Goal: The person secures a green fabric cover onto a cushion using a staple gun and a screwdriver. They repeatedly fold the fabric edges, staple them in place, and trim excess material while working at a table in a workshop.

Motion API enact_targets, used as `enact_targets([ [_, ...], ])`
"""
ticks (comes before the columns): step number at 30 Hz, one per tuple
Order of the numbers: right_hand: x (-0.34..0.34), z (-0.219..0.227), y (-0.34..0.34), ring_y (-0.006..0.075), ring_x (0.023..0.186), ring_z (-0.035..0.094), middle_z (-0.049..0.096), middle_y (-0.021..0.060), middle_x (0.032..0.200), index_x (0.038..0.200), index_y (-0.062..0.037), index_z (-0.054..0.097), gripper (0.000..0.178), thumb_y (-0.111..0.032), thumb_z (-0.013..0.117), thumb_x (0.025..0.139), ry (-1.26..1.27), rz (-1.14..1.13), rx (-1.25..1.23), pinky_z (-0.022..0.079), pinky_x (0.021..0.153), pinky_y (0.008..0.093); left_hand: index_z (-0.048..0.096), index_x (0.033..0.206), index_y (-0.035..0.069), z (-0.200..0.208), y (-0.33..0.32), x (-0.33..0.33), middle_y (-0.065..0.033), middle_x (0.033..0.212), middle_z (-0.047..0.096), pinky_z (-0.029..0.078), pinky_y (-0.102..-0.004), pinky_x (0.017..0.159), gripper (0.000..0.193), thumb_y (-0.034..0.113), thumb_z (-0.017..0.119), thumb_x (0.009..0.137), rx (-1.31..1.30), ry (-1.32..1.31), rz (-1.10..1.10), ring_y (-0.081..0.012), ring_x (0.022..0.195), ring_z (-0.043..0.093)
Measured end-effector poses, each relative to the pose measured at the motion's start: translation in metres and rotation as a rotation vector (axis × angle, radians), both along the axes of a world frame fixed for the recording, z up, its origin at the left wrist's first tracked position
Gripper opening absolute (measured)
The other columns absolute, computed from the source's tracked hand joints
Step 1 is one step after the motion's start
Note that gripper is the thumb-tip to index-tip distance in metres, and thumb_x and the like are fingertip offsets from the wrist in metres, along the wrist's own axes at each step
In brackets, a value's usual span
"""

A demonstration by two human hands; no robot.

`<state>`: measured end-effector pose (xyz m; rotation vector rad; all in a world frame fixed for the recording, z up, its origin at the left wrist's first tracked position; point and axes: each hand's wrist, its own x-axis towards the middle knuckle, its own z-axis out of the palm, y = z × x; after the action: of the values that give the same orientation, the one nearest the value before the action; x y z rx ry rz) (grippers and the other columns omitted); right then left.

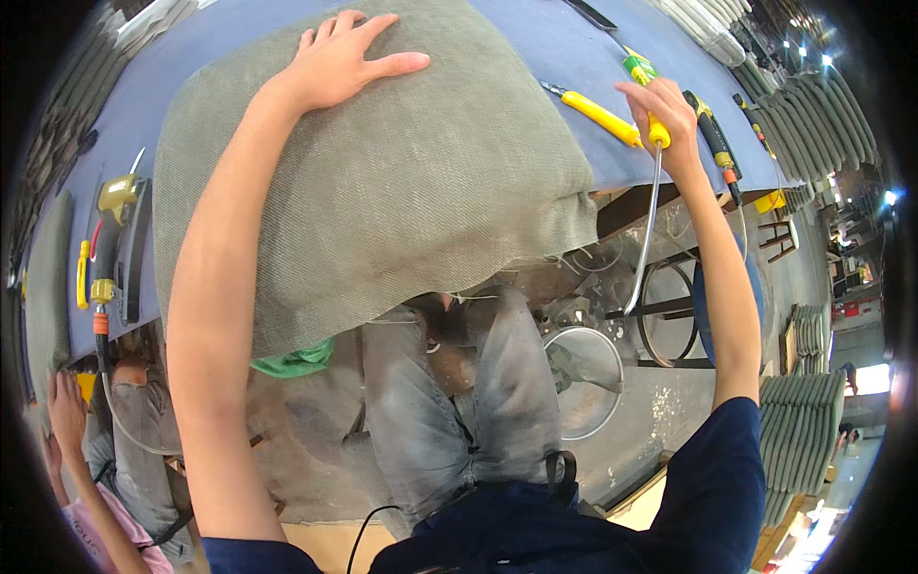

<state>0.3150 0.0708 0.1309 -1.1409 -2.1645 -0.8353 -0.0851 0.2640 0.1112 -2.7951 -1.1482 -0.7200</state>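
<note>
left hand (330,69), fingers spread, lies on woven fabric (402,182), likely soft and light, best grasped along its loose edge (430,284) behind them; right hand (671,110), fingers curled, grips a yellow-handled tool (658,134).

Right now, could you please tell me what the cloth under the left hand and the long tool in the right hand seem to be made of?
Cloth: matte, grey-green woven fabric, judging by its ribbed weave and loose edge threads; the fibre is unclear. Tool: its shaft looks like smooth metal, from the silvery shine; the yellow handle is probably plastic, being evenly coloured.
</note>
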Motion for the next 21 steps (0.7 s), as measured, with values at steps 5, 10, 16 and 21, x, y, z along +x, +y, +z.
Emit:
enact_targets([
  [5,0.008,-0.033,0.021,0.0326,0.084,0.069,0.072,0.0179,0.093,0.126,-0.0129,0.068,0.040,-0.026,0.073,0.089,0.539,-0.287,-0.020,0.054,0.078,0.0423,0.048,0.154,0.016,0.001,0.012,-0.002,-0.0199,0.157,0.043,0.024,-0.0563,0.122,0.094,0.084,0.048,0.088,0.004,-0.035,-0.049,-0.0395,0.148,0.036],
  [10,0.003,-0.058,0.034,0.0375,0.101,0.069,0.071,0.0146,0.111,0.134,-0.0176,0.062,0.046,-0.026,0.069,0.089,0.572,-0.720,0.009,0.055,0.085,0.0499,0.049,0.152,0.012,-0.002,-0.005,-0.020,-0.0227,0.157,0.042,0.024,-0.0565,0.122,0.080,0.070,0.044,0.098,-0.012,0.025,0.006,-0.0408,0.147,0.037],
  [16,0.003,-0.058,0.021,0.0283,0.104,0.067,0.072,0.0091,0.109,0.115,-0.0123,0.073,0.030,-0.027,0.070,0.089,0.382,-0.612,0.054,0.048,0.095,0.0445,0.038,0.158,0.009,0.020,-0.110,-0.018,-0.0223,0.162,0.034,0.018,-0.0545,0.125,0.075,0.059,0.045,0.103,-0.082,0.110,0.050,-0.0377,0.153,0.028],
  [21,-0.016,-0.049,0.019,0.0272,0.101,0.067,0.073,0.0088,0.103,0.103,-0.0111,0.077,0.032,-0.037,0.075,0.084,0.423,-0.420,-0.188,0.045,0.099,0.0451,0.026,0.163,0.011,0.077,-0.228,-0.024,-0.0244,0.159,0.038,0.029,-0.0521,0.122,0.081,0.046,0.062,0.098,-0.690,-0.614,-0.221,-0.0390,0.145,0.042],
])
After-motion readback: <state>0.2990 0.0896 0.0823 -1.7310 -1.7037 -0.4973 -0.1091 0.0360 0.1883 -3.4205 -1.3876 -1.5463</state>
